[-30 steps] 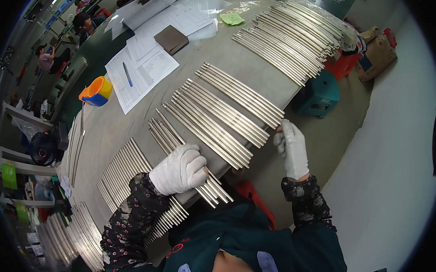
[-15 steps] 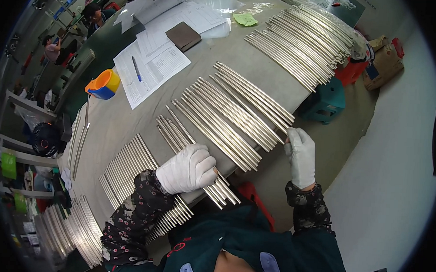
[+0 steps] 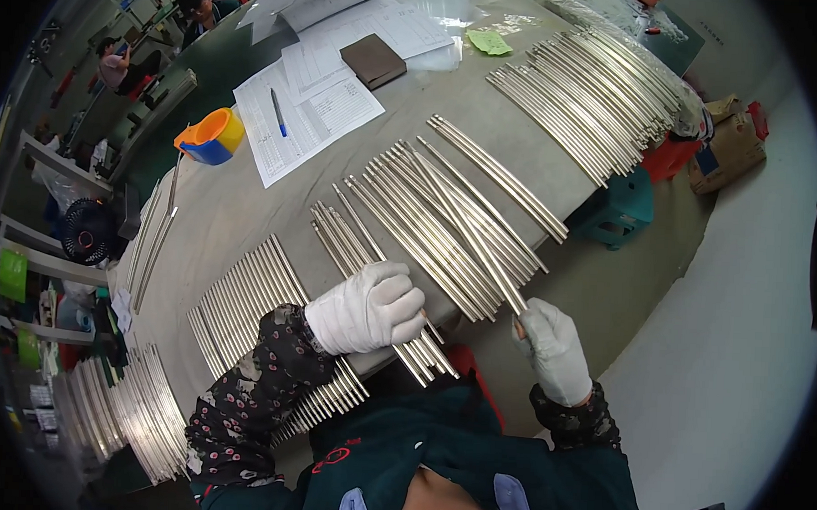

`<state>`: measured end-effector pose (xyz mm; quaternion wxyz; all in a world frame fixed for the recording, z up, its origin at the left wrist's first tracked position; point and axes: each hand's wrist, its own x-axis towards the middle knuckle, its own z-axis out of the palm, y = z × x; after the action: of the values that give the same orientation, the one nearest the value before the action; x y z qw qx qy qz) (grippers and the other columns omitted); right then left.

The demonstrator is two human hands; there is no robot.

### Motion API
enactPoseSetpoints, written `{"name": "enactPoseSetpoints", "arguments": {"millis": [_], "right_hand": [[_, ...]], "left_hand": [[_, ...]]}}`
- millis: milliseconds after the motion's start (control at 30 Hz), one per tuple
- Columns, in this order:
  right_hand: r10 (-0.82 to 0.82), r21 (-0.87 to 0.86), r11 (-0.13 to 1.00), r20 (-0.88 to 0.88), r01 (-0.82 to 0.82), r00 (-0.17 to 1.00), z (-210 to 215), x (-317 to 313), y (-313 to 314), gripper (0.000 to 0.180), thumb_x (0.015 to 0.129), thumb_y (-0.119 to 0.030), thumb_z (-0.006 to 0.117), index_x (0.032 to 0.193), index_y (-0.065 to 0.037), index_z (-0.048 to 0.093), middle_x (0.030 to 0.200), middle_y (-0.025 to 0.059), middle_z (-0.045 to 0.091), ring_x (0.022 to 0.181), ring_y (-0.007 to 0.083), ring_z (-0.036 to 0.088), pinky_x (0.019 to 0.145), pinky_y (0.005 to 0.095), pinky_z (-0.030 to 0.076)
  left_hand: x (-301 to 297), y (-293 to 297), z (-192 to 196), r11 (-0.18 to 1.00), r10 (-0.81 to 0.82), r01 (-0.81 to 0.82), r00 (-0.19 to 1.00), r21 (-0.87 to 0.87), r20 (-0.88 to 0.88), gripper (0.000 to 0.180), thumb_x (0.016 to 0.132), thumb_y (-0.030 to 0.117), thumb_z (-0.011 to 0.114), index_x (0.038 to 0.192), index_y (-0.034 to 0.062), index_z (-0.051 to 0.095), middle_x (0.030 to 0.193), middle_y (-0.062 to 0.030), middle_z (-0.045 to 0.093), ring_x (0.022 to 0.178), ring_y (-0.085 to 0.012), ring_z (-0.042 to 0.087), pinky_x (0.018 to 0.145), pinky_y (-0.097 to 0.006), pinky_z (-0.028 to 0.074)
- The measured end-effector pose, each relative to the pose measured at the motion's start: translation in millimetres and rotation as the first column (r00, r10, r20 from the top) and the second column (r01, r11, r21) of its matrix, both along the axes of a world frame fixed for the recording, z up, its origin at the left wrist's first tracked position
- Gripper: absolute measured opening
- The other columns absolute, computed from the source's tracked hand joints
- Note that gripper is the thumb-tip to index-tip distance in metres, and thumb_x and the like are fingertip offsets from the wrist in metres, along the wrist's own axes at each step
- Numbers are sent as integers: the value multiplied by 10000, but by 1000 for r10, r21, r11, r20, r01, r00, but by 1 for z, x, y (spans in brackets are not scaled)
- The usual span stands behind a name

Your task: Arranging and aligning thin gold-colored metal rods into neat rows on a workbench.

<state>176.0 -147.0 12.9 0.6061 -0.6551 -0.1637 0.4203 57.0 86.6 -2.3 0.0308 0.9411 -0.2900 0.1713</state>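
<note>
In a white glove, my right hand (image 3: 555, 353) pinches the near end of a metal rod (image 3: 469, 230), which lies slanted across a middle row of similar rods (image 3: 419, 233). My left hand (image 3: 367, 308), also gloved, is closed with its fingers curled around a single rod (image 3: 359, 221). The part of that rod inside the fist is hidden. Under and beside this hand lies a small group of rods (image 3: 336, 243), their near ends sticking out past the table edge. A few separate rods (image 3: 494, 172) lie to the right of the middle row.
More rods (image 3: 588, 99) fill the far right, and another row (image 3: 252, 294) lies left. Printed sheets (image 3: 296, 127) carry a pen (image 3: 278, 113) and a brown notebook (image 3: 373, 60). A yellow-and-blue tape roll (image 3: 210, 137) stands nearby. A green stool (image 3: 620, 210) is beside the table.
My right hand has moved nearer and slightly left, drawing a rod from the right side across the middle row. My left hand stays closed and has shifted slightly. The view has also shifted.
</note>
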Motion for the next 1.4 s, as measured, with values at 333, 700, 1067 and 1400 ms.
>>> {"name": "enactPoseSetpoints", "arguments": {"millis": [333,700,1067,1400], "right_hand": [[420,-39,907,131,-419,898,-35,-28,10,264,934,-232,504,809,-6,559,604,83,495,534,150,474,542,305,426],[-562,151,771,619,619,549,-58,85,24,292,884,-288,604,830,-2,595,602,6,513,547,60,432,510,232,378],[-177,-114,958,487,263,855,-49,90,31,333,887,-295,561,800,23,610,561,23,476,531,88,425,512,271,353],[-177,-18,983,197,184,964,-8,84,21,328,921,-310,469,664,-113,420,588,-48,359,537,60,313,493,224,241]], "left_hand": [[-4,-3,2,998,-4,7,999,-57,44,254,785,52,532,980,78,372,1017,-134,569,879,-291,564,906,-475,453],[-4,-5,-2,1000,2,-2,1000,16,17,206,741,65,602,858,75,433,780,-60,482,707,-238,516,671,-372,477],[2,-4,4,1000,-28,28,999,-9,33,149,741,75,602,776,94,459,687,-22,436,599,-187,476,525,-317,420],[-2,-3,-3,1000,-20,21,998,-22,51,209,708,47,604,790,92,417,661,-30,412,562,-197,458,486,-327,410]]}}
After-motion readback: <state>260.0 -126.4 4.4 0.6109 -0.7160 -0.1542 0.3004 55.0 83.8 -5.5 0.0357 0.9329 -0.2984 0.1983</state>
